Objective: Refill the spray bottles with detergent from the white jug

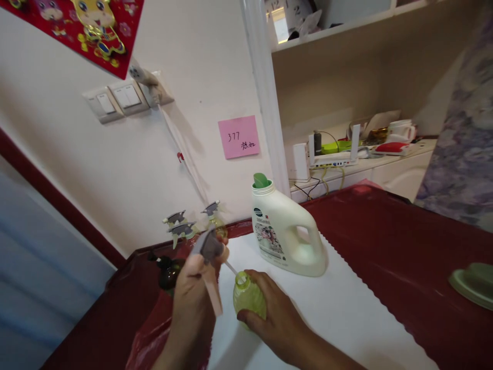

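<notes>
My left hand (194, 285) is closed around a grey and pale spray nozzle (210, 249). The nozzle's thin tube slants down to the mouth of a yellow-green spray bottle (248, 300); whether its tip sits inside is hard to tell. My right hand (279, 313) wraps round that bottle from the right, keeping it upright over a white sheet (308, 308). Just behind stands a big pale-green detergent jug (285, 234), uncapped, with a green spout at its top.
Several spray bottles with grey heads (185, 229) and a dark bottle (168, 272) stand at the left. A light-green lid-like object (475, 282) lies on the dark red table cover (385, 236). A white router (333, 159) is on the counter behind.
</notes>
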The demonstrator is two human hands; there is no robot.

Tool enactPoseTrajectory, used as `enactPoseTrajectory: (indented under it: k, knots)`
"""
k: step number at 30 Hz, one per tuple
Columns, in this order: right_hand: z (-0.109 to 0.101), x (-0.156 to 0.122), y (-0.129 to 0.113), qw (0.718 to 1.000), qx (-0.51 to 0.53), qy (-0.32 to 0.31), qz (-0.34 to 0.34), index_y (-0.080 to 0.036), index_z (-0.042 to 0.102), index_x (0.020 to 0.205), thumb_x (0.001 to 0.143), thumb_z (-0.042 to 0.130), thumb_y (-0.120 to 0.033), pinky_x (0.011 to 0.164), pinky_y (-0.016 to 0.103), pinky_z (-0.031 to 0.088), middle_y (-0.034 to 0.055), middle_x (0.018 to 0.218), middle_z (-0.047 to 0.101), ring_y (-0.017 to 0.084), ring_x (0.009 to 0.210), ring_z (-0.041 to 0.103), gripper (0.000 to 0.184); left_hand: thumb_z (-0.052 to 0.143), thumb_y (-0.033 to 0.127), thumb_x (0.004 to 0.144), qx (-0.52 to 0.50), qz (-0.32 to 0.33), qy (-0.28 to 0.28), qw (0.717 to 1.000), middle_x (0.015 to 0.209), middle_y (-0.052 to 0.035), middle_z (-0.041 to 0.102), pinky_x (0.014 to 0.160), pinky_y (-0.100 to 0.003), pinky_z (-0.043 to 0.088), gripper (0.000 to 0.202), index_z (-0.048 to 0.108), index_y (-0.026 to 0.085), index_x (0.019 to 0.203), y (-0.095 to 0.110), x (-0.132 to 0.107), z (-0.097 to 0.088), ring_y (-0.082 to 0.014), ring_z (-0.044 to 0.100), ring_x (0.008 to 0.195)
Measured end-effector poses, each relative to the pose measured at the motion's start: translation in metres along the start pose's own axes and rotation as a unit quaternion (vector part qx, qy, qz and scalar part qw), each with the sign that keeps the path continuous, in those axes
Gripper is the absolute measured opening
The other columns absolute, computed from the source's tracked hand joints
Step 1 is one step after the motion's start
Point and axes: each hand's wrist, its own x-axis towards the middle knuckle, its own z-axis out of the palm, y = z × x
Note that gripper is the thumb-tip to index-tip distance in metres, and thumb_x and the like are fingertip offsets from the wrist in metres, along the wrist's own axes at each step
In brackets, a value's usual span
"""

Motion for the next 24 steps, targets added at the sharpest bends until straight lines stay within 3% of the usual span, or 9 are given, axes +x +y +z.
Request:
enactPoseTrajectory:
  k: [4,10,19,24]
  knots:
    - [-0.001,0.001,0.001,1.000,-0.001,0.002,-0.014,-0.022,0.053,0.140,0.080,0.073,-0.024,0.108,0.046,0.045,0.0106,0.134,0.063,0.030,0.126,0.058,0.063,0.085,0.053,0.077,-0.013,-0.066,-0.024,0.997,0.106,-0.0117,0.080,0.084,-0.040,0.064,0.047,0.078,0.019,0.108,-0.033,-0.018,-0.004,-0.0323,0.076,0.098]
    - [-0.001,0.001,-0.001,0.999,-0.021,0.011,-0.034,-0.028,0.054,0.139,0.086,0.073,-0.032,0.104,0.048,0.048,0.0103,0.134,0.063,0.032,0.123,0.060,0.056,0.088,0.049,0.075,-0.020,-0.098,-0.040,0.994,0.116,-0.0108,0.079,0.092,-0.039,0.059,0.051,0.076,0.022,0.116,-0.058,-0.024,-0.016,-0.0314,0.073,0.107]
    - [-0.001,0.002,0.000,0.999,-0.024,0.014,-0.030,-0.026,0.054,0.139,0.081,0.078,-0.022,0.104,0.046,0.048,0.0093,0.135,0.064,0.030,0.123,0.060,0.063,0.094,0.049,0.065,0.014,-0.078,-0.021,0.997,0.104,-0.0092,0.080,0.081,-0.036,0.063,0.053,0.078,0.021,0.108,-0.061,-0.023,-0.021,-0.0316,0.076,0.097]
    - [0.000,0.003,0.003,0.999,-0.015,0.016,-0.033,-0.025,0.055,0.139,0.077,0.078,-0.017,0.105,0.047,0.048,0.0096,0.135,0.064,0.030,0.124,0.059,0.067,0.092,0.049,0.069,0.034,-0.067,-0.032,0.997,0.106,-0.0085,0.080,0.082,-0.033,0.062,0.050,0.079,0.023,0.109,-0.062,-0.023,-0.021,-0.0309,0.075,0.100]
